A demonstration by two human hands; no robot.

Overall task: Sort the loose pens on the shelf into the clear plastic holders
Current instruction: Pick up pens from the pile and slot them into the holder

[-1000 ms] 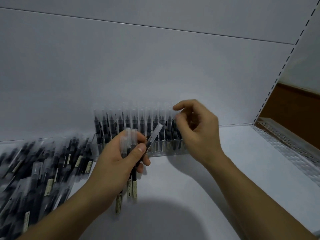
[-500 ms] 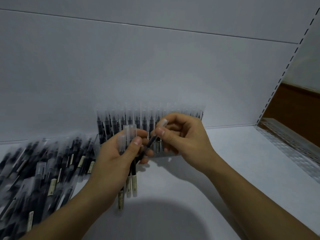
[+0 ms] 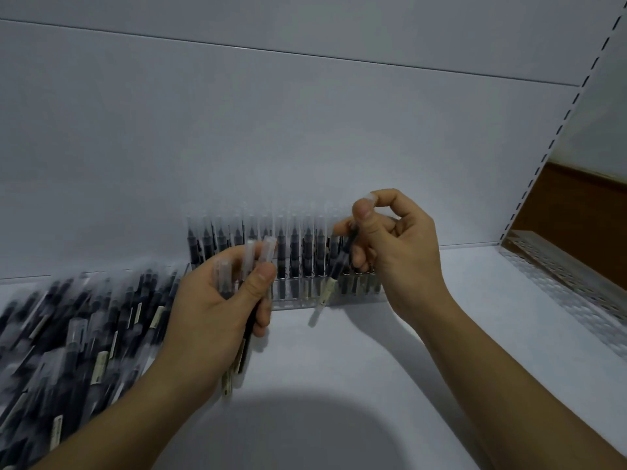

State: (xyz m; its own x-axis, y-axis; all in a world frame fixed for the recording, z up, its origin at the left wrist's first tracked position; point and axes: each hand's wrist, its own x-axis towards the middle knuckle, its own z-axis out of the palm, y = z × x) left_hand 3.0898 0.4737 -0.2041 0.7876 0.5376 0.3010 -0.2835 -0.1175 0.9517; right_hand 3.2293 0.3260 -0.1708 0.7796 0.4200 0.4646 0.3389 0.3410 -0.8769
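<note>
Pens sorted on a flat white shelf [image 3: 441, 334]
Blurred heap of loose black pens [image 3: 74, 334] at 8 o'clock; clear plastic holder [image 3: 295, 295] of upright pens at 12; left hand [image 3: 210, 307] clasps several clear-capped pens [image 3: 250, 262]; right hand [image 3: 400, 259] pinches one black pen [image 3: 328, 288] before the holder.

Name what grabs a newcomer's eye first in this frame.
Centre: the right hand pinches a single pen, tilted, before the clear holder of upright pens at the back wall, while the left hand grips a bundle of pens. Far left, a blurred pile of loose pens lies on the shelf.
</note>
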